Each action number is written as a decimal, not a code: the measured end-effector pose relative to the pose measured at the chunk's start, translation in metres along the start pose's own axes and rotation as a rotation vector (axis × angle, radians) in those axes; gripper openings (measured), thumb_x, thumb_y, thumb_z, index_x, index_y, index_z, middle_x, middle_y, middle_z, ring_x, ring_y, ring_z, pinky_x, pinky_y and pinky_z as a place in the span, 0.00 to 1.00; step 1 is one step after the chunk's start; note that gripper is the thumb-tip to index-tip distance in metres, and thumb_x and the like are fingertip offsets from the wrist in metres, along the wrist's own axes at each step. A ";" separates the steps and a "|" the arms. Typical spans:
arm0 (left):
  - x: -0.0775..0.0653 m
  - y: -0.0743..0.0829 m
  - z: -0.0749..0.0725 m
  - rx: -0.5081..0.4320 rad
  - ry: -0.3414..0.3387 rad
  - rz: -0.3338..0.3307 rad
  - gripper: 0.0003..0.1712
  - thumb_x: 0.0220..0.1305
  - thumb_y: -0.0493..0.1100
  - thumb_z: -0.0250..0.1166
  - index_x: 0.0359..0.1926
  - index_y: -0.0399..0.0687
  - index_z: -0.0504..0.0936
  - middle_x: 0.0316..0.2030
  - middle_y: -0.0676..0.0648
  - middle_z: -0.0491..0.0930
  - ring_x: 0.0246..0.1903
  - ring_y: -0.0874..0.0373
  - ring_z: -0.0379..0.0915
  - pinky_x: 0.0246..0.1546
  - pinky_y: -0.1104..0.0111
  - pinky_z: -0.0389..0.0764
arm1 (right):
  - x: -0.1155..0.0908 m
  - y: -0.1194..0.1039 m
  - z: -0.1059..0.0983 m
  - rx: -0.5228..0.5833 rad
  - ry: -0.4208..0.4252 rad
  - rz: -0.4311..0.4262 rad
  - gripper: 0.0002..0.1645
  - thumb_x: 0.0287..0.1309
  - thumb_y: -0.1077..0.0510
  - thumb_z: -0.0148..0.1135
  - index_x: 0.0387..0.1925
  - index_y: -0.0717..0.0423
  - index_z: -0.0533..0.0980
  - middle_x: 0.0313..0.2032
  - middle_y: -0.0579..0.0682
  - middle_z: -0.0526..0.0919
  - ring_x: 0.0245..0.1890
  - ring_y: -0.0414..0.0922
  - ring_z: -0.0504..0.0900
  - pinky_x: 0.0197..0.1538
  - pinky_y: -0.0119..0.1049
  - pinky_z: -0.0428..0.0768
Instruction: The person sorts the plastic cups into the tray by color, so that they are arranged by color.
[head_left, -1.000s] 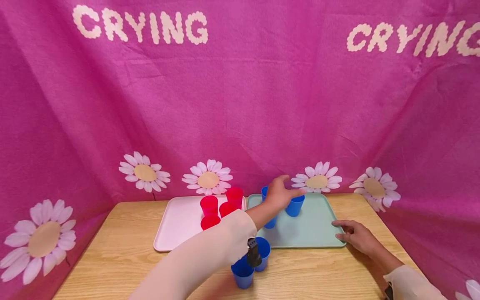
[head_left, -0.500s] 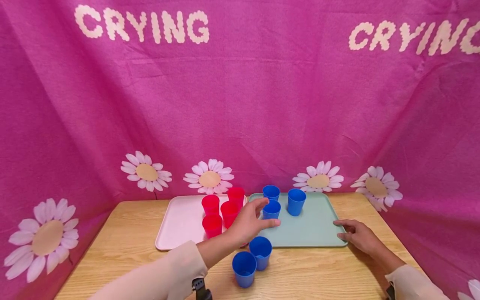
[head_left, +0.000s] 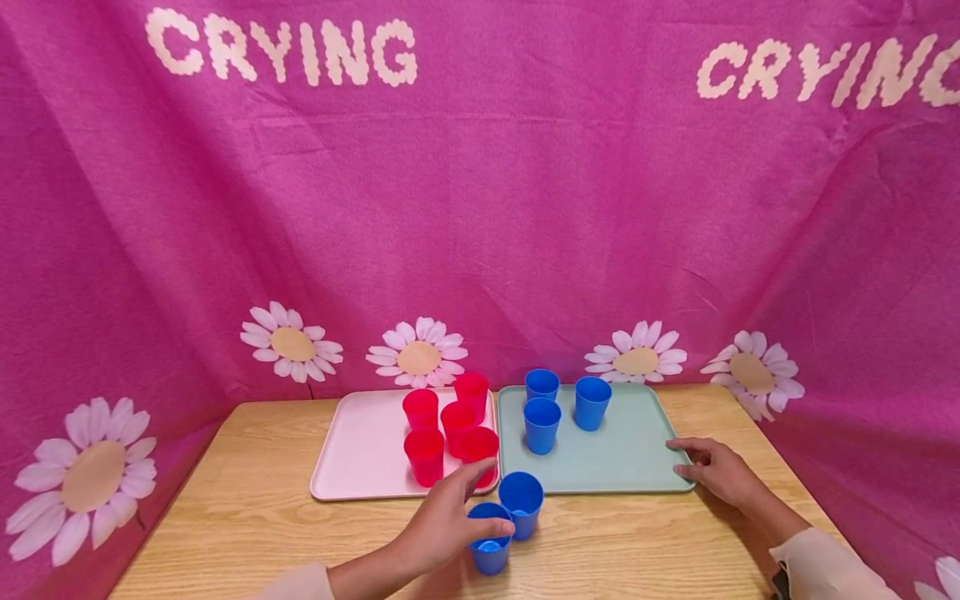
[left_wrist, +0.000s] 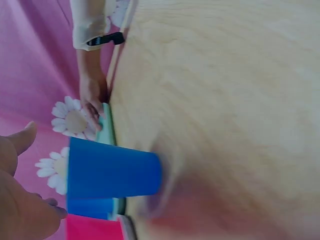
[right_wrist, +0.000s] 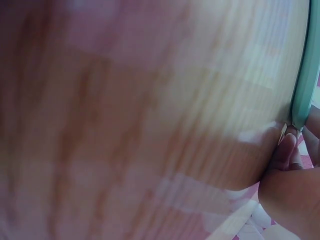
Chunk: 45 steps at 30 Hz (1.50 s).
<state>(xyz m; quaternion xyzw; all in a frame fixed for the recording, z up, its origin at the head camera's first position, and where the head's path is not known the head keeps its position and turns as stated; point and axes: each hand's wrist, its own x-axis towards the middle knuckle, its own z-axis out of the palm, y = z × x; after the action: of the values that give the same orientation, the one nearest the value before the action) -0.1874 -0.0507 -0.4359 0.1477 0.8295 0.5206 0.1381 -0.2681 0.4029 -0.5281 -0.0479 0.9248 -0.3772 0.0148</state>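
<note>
My left hand reaches over the nearer blue cup on the table, thumb and fingers spread at its rim. In the left wrist view, that blue cup stands upright, with the thumb and fingers apart from it. Just behind it stands a second blue cup. My right hand holds the right edge of the green tray near its front corner. In the right wrist view, thumb and fingers lie at the tray's rim.
Three blue cups stand upright on the green tray, among them one cup to the right. Several red cups crowd the right half of the pink tray. A pink cloth hangs behind the wooden table.
My left hand has drawn back from the blue cups on the green tray, toward the front left, to the nearer blue cup on the table. My right hand stays at the tray's edge.
</note>
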 end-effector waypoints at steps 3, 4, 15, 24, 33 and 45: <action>-0.005 -0.011 0.001 -0.030 -0.019 -0.027 0.52 0.54 0.47 0.81 0.75 0.39 0.66 0.70 0.37 0.70 0.71 0.33 0.63 0.62 0.44 0.74 | -0.001 0.000 0.000 -0.006 0.005 -0.008 0.25 0.64 0.59 0.70 0.60 0.66 0.79 0.60 0.71 0.77 0.52 0.58 0.75 0.52 0.46 0.74; -0.007 -0.015 0.002 -0.040 -0.024 -0.034 0.52 0.54 0.46 0.81 0.75 0.38 0.66 0.70 0.37 0.70 0.71 0.33 0.63 0.62 0.44 0.74 | -0.001 -0.001 0.001 -0.007 0.007 -0.010 0.25 0.64 0.59 0.70 0.60 0.66 0.79 0.60 0.71 0.77 0.52 0.58 0.75 0.52 0.46 0.74; -0.013 -0.034 0.012 -0.050 -0.015 -0.120 0.51 0.50 0.43 0.82 0.74 0.41 0.70 0.65 0.39 0.76 0.65 0.34 0.71 0.58 0.47 0.80 | 0.000 -0.002 0.001 0.010 0.006 -0.001 0.25 0.64 0.60 0.70 0.61 0.66 0.79 0.61 0.71 0.76 0.52 0.58 0.74 0.52 0.46 0.73; -0.013 -0.037 0.013 -0.077 -0.002 -0.105 0.47 0.50 0.41 0.82 0.71 0.39 0.72 0.62 0.38 0.78 0.61 0.35 0.75 0.57 0.48 0.80 | 0.000 0.000 0.001 0.014 -0.002 -0.002 0.25 0.65 0.61 0.69 0.61 0.66 0.78 0.63 0.73 0.74 0.56 0.63 0.75 0.57 0.56 0.73; -0.014 -0.027 0.006 -0.123 -0.030 -0.139 0.45 0.52 0.39 0.81 0.71 0.43 0.74 0.62 0.41 0.79 0.63 0.36 0.73 0.58 0.47 0.80 | -0.001 -0.001 0.000 0.022 0.001 0.023 0.26 0.65 0.61 0.68 0.62 0.66 0.78 0.63 0.74 0.72 0.56 0.64 0.74 0.58 0.57 0.72; -0.021 0.003 -0.008 -0.080 -0.047 0.002 0.42 0.54 0.40 0.80 0.69 0.41 0.75 0.59 0.41 0.81 0.58 0.40 0.79 0.52 0.51 0.84 | -0.002 -0.002 0.000 0.033 -0.005 0.021 0.26 0.65 0.61 0.68 0.62 0.66 0.77 0.64 0.74 0.72 0.57 0.64 0.73 0.58 0.58 0.72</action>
<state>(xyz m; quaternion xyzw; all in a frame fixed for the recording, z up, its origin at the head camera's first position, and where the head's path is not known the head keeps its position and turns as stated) -0.1707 -0.0648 -0.4285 0.1548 0.8046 0.5497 0.1627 -0.2658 0.4012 -0.5269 -0.0389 0.9189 -0.3919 0.0217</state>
